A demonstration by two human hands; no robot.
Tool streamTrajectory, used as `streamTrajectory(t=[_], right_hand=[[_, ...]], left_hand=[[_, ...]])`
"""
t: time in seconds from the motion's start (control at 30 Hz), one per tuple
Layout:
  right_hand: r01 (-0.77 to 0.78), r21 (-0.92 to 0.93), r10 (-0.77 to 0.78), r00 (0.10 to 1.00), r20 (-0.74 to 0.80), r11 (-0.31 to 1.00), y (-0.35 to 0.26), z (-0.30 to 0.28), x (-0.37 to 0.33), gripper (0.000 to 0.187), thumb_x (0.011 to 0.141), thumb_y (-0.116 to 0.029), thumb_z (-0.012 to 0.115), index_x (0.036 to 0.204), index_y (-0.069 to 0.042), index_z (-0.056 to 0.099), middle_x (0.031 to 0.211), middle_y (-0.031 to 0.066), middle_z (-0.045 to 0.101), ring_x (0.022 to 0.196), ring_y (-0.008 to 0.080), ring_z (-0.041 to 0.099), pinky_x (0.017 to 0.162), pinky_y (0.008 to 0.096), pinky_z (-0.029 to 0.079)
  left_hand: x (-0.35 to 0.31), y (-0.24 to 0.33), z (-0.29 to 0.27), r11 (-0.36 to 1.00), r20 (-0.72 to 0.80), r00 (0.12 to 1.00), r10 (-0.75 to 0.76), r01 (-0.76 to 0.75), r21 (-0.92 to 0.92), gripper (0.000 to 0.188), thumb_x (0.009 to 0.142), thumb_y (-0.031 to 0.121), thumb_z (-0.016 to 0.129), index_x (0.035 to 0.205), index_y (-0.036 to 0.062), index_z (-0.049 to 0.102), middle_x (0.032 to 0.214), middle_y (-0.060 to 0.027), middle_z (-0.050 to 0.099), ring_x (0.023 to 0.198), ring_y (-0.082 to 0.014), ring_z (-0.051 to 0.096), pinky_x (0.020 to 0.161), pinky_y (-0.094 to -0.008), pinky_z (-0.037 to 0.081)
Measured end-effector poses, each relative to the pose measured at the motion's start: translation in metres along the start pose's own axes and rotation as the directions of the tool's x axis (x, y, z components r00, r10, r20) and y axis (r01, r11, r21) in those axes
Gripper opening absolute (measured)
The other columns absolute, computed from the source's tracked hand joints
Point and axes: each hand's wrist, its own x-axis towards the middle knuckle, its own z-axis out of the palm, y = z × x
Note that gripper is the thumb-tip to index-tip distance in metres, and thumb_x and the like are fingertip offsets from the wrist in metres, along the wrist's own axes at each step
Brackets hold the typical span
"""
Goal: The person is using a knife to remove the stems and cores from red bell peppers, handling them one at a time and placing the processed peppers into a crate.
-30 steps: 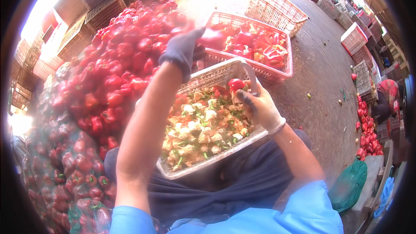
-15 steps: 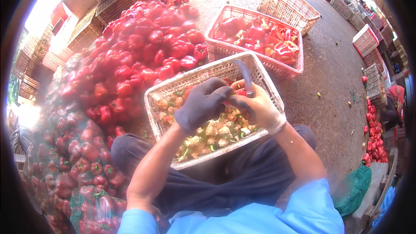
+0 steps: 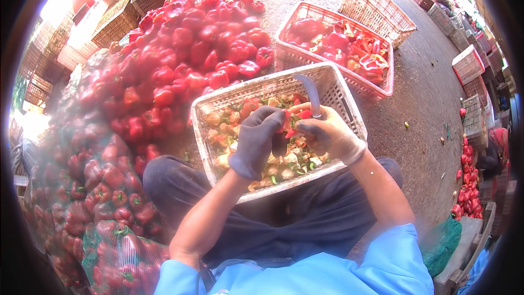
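Observation:
A white crate [image 3: 203,147] stands before my lap, filled with cut pepper cores and stems [image 3: 284,169]. Over it, my left hand [image 3: 258,141], in a dark glove, is closed on a red pepper piece [image 3: 285,121], most of which the fingers cover. My right hand [image 3: 331,135] wears a pale glove with dark fingertips. It grips a knife with a curved blade [image 3: 310,92] that points up and away from me; its handle is hidden in the palm. The two hands are close together, with bits of red pepper between them.
A large heap of red peppers [image 3: 202,49] lies at the left, with net bags of peppers [image 3: 123,257] nearer me. Beyond the white crate stands a pink crate of cut peppers [image 3: 388,79], and behind it another crate [image 3: 376,8]. A person [image 3: 494,150] is at the far right.
My hands have drawn slightly apart and the left has turned its fingers more upward. The red piece shows more between them. The whole view has shifted a little.

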Motion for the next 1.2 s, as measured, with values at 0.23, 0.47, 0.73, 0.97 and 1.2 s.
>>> streamTrajectory(t=[0.23, 0.47, 0.73, 0.97, 1.2], right_hand=[[-0.058, -0.017, 0.060, 0.991, 0.119, 0.998, -0.010, -0.003, 0.007, 0.052, 0.099, -0.016, 0.081, 0.146, -0.003, 0.065, 0.102, 0.0020, 0.075, 0.080, 0.0052, 0.067, 0.065, 0.0212, 0.048], [-0.060, -0.058, 0.059, 0.998, -0.011, 0.997, -0.001, 0.002, 0.006, 0.051, 0.098, -0.011, 0.082, 0.144, -0.009, 0.058, 0.104, 0.0010, 0.074, 0.082, 0.0067, 0.070, 0.066, 0.0224, 0.052], [-0.044, 0.074, 0.050, 0.995, -0.089, 0.996, 0.014, 0.010, 0.010, 0.051, 0.106, -0.036, 0.079, 0.144, -0.008, 0.059, 0.076, -0.0017, 0.059, 0.053, 0.0079, 0.051, 0.043, 0.0255, 0.039], [-0.053, 0.179, 0.079, 0.986, -0.144, 0.982, 0.007, 0.009, 0.006, 0.047, 0.106, -0.035, 0.077, 0.143, -0.009, 0.062, 0.075, -0.0032, 0.057, 0.052, 0.0095, 0.051, 0.045, 0.0278, 0.042], [0.030, 0.031, -0.024, 0.984, -0.176, 0.999, 0.013, 0.012, 0.003, 0.041, 0.104, -0.032, 0.080, 0.137, -0.011, 0.067, 0.078, -0.0022, 0.058, 0.059, 0.0077, 0.054, 0.048, 0.0273, 0.042]], left_hand=[[-0.002, 0.011, -0.005, 0.964, 0.069, 0.997, 0.033, -0.050, 0.260, 0.020, 0.112, 0.024, 0.068, 0.114, 0.0033, 0.068, 0.081, -0.0027, 0.067, 0.057, -0.0090, 0.062, 0.052, -0.0268, 0.049], [0.002, 0.001, -0.018, 0.994, 0.070, 0.992, -0.107, 0.109, -0.032, 0.025, 0.113, 0.028, 0.067, 0.113, 0.0025, 0.068, 0.074, -0.0066, 0.067, 0.052, -0.0161, 0.065, 0.048, -0.0306, 0.051], [0.002, -0.017, -0.012, 0.975, 0.008, 0.993, -0.116, 0.115, -0.188, 0.026, 0.114, 0.031, 0.067, 0.119, 0.0053, 0.065, 0.082, -0.0094, 0.072, 0.057, -0.0211, 0.070, 0.051, -0.0329, 0.056], [0.007, -0.020, -0.025, 0.965, -0.016, 0.992, -0.127, 0.120, -0.232, 0.030, 0.116, 0.034, 0.062, 0.122, 0.0051, 0.064, 0.086, -0.0120, 0.073, 0.064, -0.0234, 0.072, 0.056, -0.0356, 0.058], [0.004, -0.015, -0.013, 0.965, 0.143, 0.971, -0.192, 0.213, -0.150, 0.041, 0.109, 0.029, 0.073, 0.133, -0.0002, 0.058, 0.099, -0.0143, 0.074, 0.072, -0.0232, 0.077, 0.060, -0.0336, 0.063]])
